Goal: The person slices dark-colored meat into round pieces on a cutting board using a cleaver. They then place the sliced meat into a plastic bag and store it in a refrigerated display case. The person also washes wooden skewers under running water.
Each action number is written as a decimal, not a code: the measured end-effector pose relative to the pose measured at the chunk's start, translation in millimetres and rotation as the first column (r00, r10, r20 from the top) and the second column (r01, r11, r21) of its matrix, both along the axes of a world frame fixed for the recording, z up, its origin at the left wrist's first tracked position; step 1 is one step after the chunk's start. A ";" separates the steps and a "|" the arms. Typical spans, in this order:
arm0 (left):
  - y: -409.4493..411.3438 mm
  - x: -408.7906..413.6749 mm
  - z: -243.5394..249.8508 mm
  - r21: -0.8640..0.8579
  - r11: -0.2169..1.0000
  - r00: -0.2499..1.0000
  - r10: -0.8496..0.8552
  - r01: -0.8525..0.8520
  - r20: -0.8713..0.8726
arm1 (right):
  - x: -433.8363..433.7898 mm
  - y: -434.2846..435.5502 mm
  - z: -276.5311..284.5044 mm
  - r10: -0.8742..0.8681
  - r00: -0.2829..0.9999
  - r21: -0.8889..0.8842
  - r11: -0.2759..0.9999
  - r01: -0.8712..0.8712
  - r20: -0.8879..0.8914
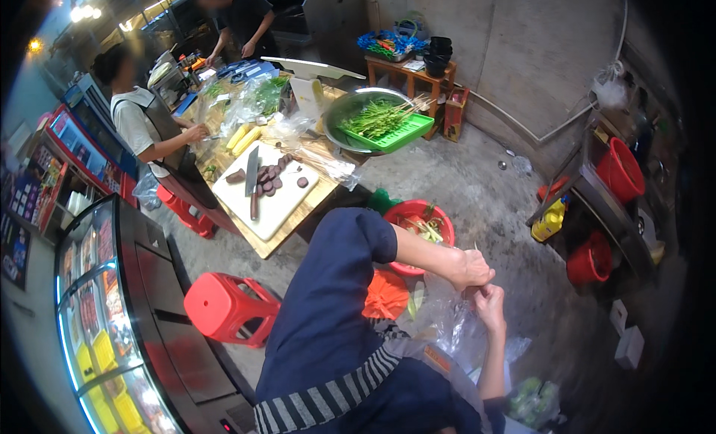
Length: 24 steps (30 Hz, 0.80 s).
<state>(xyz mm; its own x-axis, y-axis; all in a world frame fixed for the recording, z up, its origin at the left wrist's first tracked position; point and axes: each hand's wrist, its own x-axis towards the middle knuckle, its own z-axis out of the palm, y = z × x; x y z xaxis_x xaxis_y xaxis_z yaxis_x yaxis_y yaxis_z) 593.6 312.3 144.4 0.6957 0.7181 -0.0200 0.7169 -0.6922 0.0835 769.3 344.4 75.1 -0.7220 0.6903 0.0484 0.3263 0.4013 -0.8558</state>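
Note:
My left hand point(474, 270) reaches in from the upper left, its fingers curled and meeting my right hand point(490, 303), which comes up from below. Both pinch the gathered top of a clear plastic bag point(456, 322), which hangs beneath them; its contents are hard to make out. Below my left forearm is a red plastic basin point(447, 224) with vegetable trimmings. An orange plastic bag point(386, 295) and a green leaf piece point(415, 300) are on the floor beside the clear bag.
A wooden table point(268, 249) holds a white cutting board point(291, 204) with a cleaver point(252, 174) and purple slices. A green tray point(414, 129) of skewered greens rests on a metal basin. Red stools point(210, 302), a glass display case point(95, 300) and two people stand around.

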 end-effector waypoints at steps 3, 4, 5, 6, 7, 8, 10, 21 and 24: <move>32.7 6.0 7.4 0.034 0.999 0.996 -0.018 0.021 -0.083 | 10.1 53.0 1.4 -0.042 0.993 -0.258 0.966 0.012 -0.109; 43.1 7.7 14.5 0.030 1.000 0.995 -0.003 0.006 -0.103 | 11.9 71.2 2.8 -0.047 0.989 -0.311 0.950 0.001 -0.142; 52.9 10.0 22.0 0.026 1.000 0.992 0.011 -0.008 -0.123 | 12.4 88.2 3.9 -0.054 0.983 -0.364 0.931 -0.012 -0.173; 63.0 12.2 28.5 0.021 1.000 0.990 0.025 -0.022 -0.141 | 9.7 103.4 3.5 -0.062 0.983 -0.342 0.940 -0.001 -0.174; 74.3 13.7 32.9 0.016 0.999 0.987 0.038 -0.036 -0.158 | 7.2 121.4 5.8 -0.050 0.986 -0.337 0.941 -0.007 -0.161; 85.3 11.6 32.8 0.042 0.999 0.987 0.020 -0.013 -0.156 | 4.0 140.4 8.0 -0.027 0.989 -0.331 0.943 -0.023 -0.145; 106.9 11.0 35.4 0.145 0.989 0.988 0.039 -0.017 -0.150 | 0.3 171.7 5.5 0.011 0.981 -0.321 0.944 -0.074 -0.194; 169.4 -7.4 67.2 0.255 0.964 0.929 0.164 -0.080 -0.331 | -18.6 246.4 50.7 0.024 0.954 -0.509 0.842 -0.180 -0.298; 186.1 -22.1 60.3 0.268 0.958 0.915 0.192 -0.097 -0.354 | -22.6 256.2 57.7 -0.009 0.930 -0.581 0.783 -0.222 -0.367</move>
<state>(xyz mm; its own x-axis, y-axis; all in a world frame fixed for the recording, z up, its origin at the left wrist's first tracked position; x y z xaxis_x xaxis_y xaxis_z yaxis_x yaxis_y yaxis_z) 571.5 498.4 204.7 0.5588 0.8262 -0.0718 0.7561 -0.5432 -0.3650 746.7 600.7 132.7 -0.8105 0.5771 -0.1005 -0.0361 -0.2203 -0.9748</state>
